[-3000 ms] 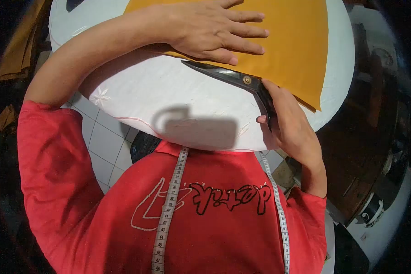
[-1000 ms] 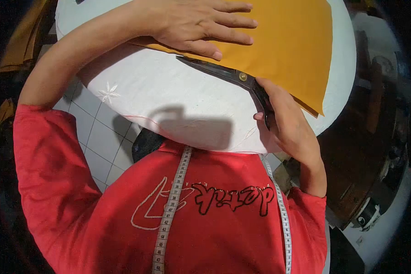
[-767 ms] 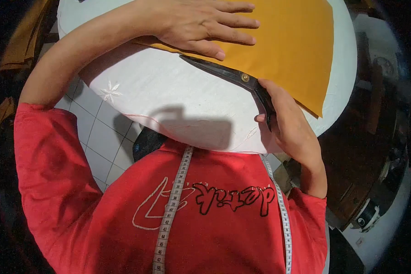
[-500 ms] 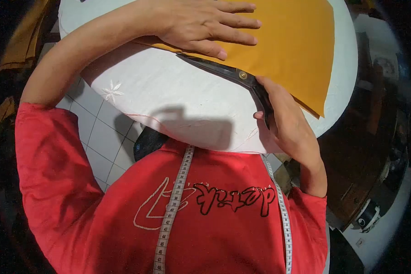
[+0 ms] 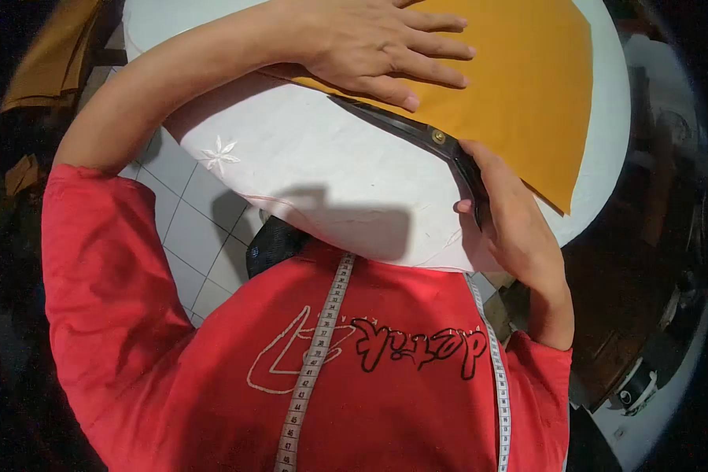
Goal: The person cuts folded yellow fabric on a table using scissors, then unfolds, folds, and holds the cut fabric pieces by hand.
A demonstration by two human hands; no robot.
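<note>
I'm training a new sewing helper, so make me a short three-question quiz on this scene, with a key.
1. True or false: the left hand lies palm down on the mustard fabric.
2. What does the right hand hold?
A) a ruler
B) black scissors
C) a pencil
3. Fill in: a ____ hangs in two strips over the red shirt.

Key: 1 true; 2 B; 3 measuring tape.

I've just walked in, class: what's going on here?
A person in a red shirt rests their left hand flat on mustard-yellow fabric spread over a rounded, white-covered table. Their right hand grips black metal scissors, the blades lying along the fabric's near edge. White measuring tape hangs down the shirt.
</note>
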